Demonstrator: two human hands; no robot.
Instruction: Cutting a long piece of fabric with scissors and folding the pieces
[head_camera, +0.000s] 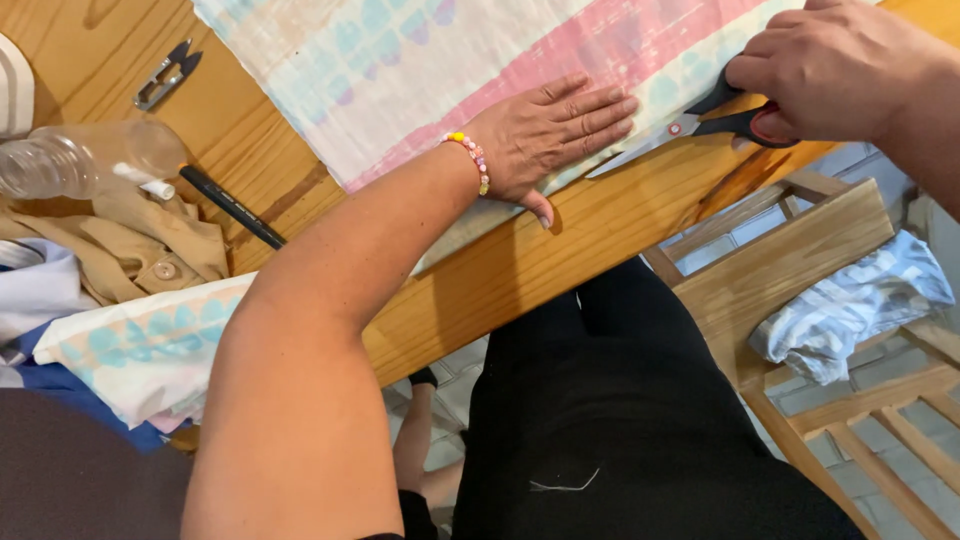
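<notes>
Flat, left hand (545, 135) palm-down, fingers spread on striped fabric (420, 70); right hand (835, 70) fisted around black-handled scissors (700, 125).

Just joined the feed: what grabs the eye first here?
The pink-and-pale-blue fabric spread over the wooden table, top centre. The left hand, with a bead bracelet, presses it flat, while the right hand works black scissors at the cloth's edge, upper right.

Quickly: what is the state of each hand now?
Left hand: open, pressed flat on the patterned fabric.
Right hand: closed, holding the scissors.
</notes>
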